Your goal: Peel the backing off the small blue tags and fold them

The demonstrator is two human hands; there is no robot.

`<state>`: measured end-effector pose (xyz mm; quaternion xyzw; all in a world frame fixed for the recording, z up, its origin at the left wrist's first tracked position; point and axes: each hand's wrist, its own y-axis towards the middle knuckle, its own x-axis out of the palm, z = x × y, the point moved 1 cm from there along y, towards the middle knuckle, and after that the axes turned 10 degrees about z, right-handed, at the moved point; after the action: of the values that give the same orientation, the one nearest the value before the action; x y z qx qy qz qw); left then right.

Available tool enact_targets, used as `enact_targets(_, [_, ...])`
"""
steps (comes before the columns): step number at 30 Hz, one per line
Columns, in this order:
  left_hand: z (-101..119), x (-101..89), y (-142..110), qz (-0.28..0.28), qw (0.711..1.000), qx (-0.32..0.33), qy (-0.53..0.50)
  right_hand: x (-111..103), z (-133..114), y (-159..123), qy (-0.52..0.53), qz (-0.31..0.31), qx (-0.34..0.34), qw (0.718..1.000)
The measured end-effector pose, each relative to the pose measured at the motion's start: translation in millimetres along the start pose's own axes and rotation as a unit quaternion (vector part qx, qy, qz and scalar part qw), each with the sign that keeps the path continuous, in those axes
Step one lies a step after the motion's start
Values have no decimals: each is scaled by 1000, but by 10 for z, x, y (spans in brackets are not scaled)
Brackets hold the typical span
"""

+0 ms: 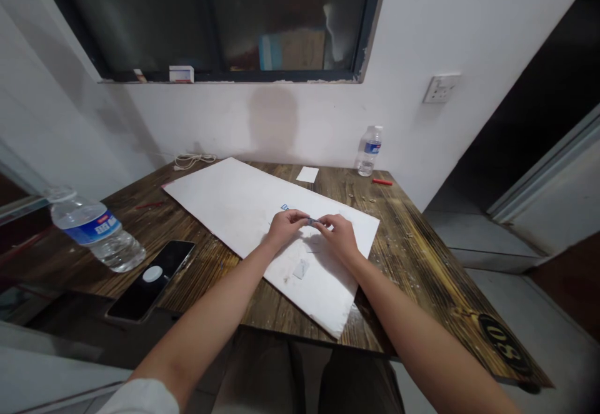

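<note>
Over the white board, my left hand and my right hand pinch a small dark bluish-grey piece between their fingertips, one at each end. Its kind is too small to make out. Just below the hands, a small pale grey-white rectangular piece lies flat on the board. A little blue printed mark shows beyond my left fingers. Thin dark lines or slivers are on the board near my right hand.
On the wooden table stand a large water bottle at left and a small bottle at the back. A phone lies at the front left edge. White card, red pen-like stick and white cable lie toward the wall.
</note>
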<state>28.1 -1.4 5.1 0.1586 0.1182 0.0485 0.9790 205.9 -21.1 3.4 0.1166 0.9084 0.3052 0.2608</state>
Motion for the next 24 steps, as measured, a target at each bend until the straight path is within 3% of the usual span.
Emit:
enact_targets(3, [-9, -135, 68, 178, 971, 68, 140, -19, 1, 6, 11, 26, 35, 999])
enact_targets(5, [-34, -221, 101, 245, 938, 65, 238, -32, 5, 7, 13, 31, 52, 998])
enact_targets(7, [-79, -260, 109, 220, 922, 35, 316, -36, 4, 5, 6, 28, 53, 998])
enact_targets(9, [-128, -248, 91, 151, 913, 22, 379, -30, -1, -1, -6, 17, 41, 999])
enact_targets(13, [-180, -178, 32, 38, 893, 63, 444, -8, -8, -12, -27, -5, 7, 1000])
enact_targets(16, [-148, -175, 9, 25, 883, 77, 463, -3, -1, -13, -37, -6, 1, 999])
enact_targets(24, [-46, -189, -5, 56, 858, 87, 504, -8, -3, -12, -45, 1, 6, 999])
